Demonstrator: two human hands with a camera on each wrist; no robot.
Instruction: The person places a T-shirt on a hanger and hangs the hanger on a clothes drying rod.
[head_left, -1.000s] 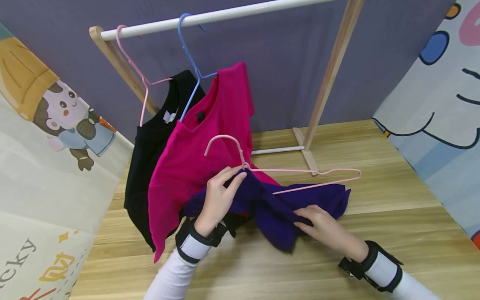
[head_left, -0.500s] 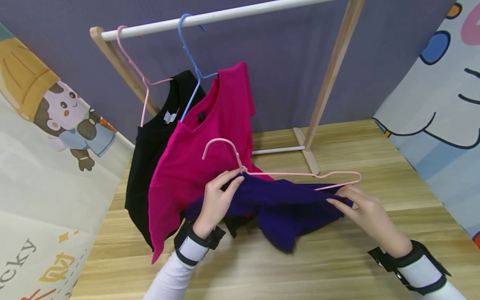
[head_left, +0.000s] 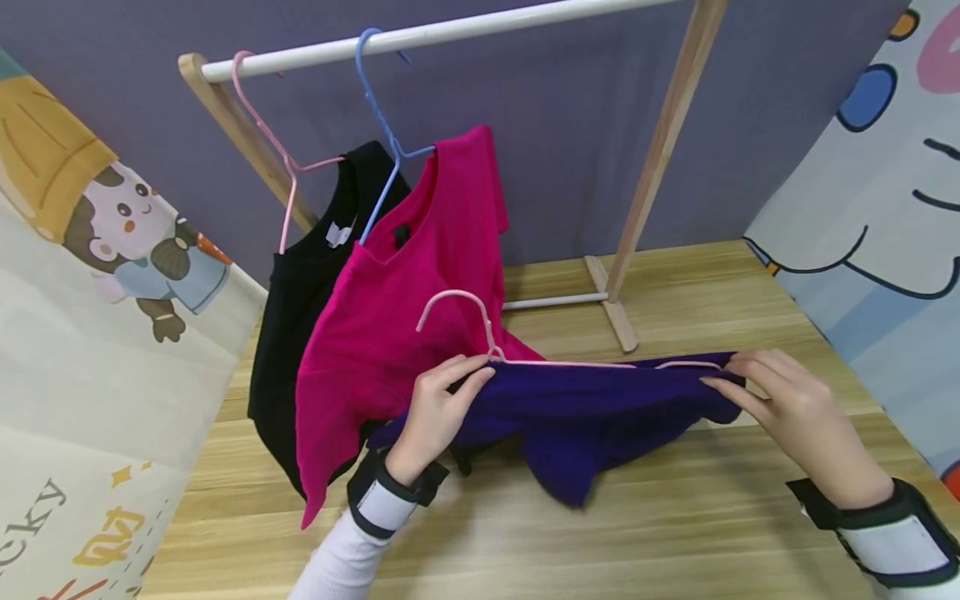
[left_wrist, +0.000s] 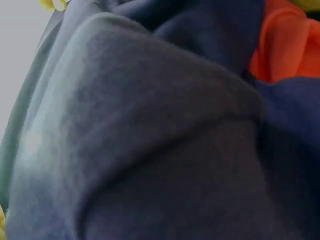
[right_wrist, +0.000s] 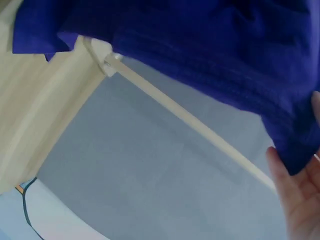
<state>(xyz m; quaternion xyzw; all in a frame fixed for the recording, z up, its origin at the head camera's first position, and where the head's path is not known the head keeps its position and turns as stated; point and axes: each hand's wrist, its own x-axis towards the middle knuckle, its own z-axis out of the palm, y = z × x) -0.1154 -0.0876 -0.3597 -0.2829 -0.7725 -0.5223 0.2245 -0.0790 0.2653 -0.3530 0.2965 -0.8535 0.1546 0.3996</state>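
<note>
A dark purple shirt [head_left: 577, 417] hangs in folds from a pink hanger [head_left: 491, 329], whose hook points up and to the left. At the hook's base my left hand [head_left: 442, 400] pinches the hanger and the shirt's neckline between thumb and fingers. My right hand [head_left: 787, 408] pinches the shirt's shoulder at the hanger's right end, pulling the cloth over most of that arm. In the right wrist view, the cloth's corner sits between the fingers [right_wrist: 287, 192]. Folded dark cloth [left_wrist: 165, 125] fills the left wrist view and hides the left fingers there.
Behind stands a rack with a white rail [head_left: 465, 33] and wooden posts [head_left: 663, 158]. On it hang a black top [head_left: 300, 333] on a pink hanger and a magenta top [head_left: 420, 300] on a blue hanger [head_left: 386, 133]. Printed panels flank the wooden table [head_left: 525, 550].
My right hand has moved right and slightly up, drawing the purple shirt's shoulder over the hanger's right arm. The left hand stays at the hook's base, with the hanger a little lower.
</note>
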